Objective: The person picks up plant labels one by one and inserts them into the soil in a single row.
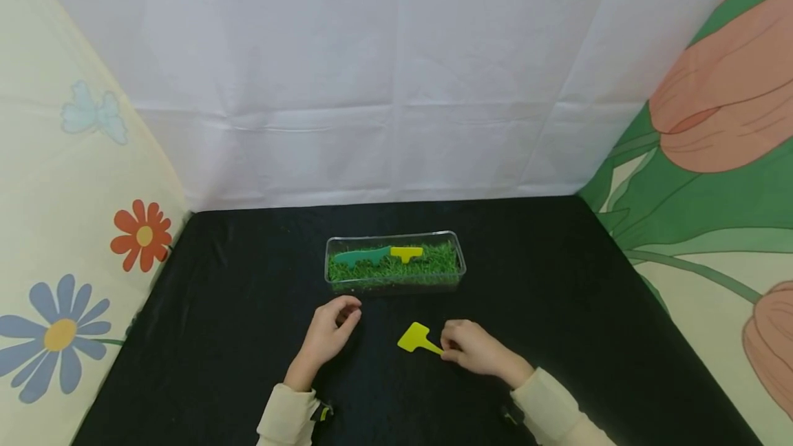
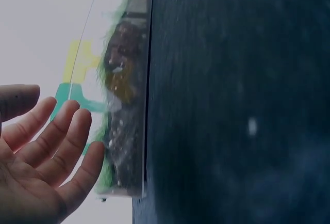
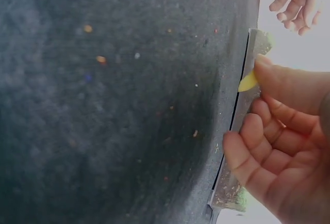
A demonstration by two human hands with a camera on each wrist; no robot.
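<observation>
My right hand [image 1: 477,348] pinches the pointed stem of a yellow T-shaped plant label [image 1: 414,337] between thumb and fingers, its broad head facing left. In the right wrist view the stem's tip [image 3: 248,82] pokes out below the thumb. My left hand [image 1: 327,331] holds nothing, fingers loosely bent, just in front of a clear plastic box [image 1: 396,287] of green grass [image 1: 438,257]. Standing in the grass are a green-teal piece with an uneven lower edge [image 1: 362,257] and, beside it, another yellow label [image 1: 405,252]. The left wrist view shows dark and yellowish material through the box's side.
A black cloth [image 1: 248,281] covers the table, with tiny coloured specks on it in the right wrist view. Behind hangs a white cloth [image 1: 396,88]. Flower-printed sheets border the left [image 1: 37,191] and right [image 1: 700,260] sides.
</observation>
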